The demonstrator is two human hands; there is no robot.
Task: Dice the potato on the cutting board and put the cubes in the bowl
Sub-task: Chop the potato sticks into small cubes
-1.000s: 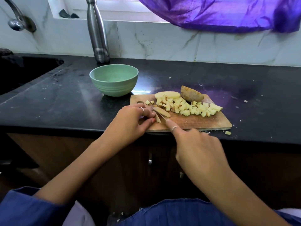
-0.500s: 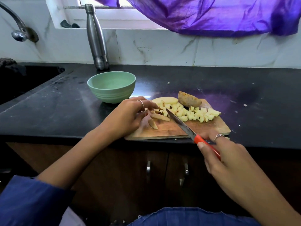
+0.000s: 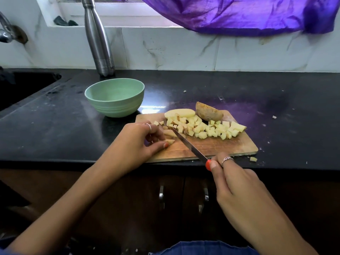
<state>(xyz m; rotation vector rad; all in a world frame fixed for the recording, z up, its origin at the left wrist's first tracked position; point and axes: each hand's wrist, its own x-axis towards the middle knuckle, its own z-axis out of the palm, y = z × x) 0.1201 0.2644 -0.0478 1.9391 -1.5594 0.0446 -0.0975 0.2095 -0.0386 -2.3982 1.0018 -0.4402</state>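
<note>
Kitchen, head view. Black stone surface [image 3: 239, 92] against a white marble-patterned wall; purple cloth [image 3: 239, 13] hanging at the window above; sink [image 3: 22, 85] at far left.

Steel bottle [image 3: 99, 39]: upright at the wall, behind the bowl.

Bowl [image 3: 115, 98]: pale green, on the surface just left of the board's far corner; nothing visible inside.

Cutting board [image 3: 211, 146]: wooden, at the near edge of the surface.

Potato, uncut portions: one skin-on piece [image 3: 208, 112] at the far edge of the board; one pale half [image 3: 181, 113] beside it to the left.

Cubes [image 3: 206, 128]: a loose heap across the middle of the board, reaching toward its right end. One stray cube [image 3: 253, 159] on the surface off the board's near right corner.

Potato strips [image 3: 170, 133]: two pale pieces at the left end of the board, under the fingertips of the left hand.

Left hand [image 3: 139, 140]: fingers curled, pinching the nearer strip against the board; ring on one finger.

Knife [image 3: 187, 144]: blade lying diagonally over the board, tip among the cubes; whether the edge touches a strip is probably not resolvable here. Red handle mostly hidden.

Right hand [image 3: 235, 184]: wrapped around the knife handle, ring on one finger, held in front of the surface's near edge.
</note>
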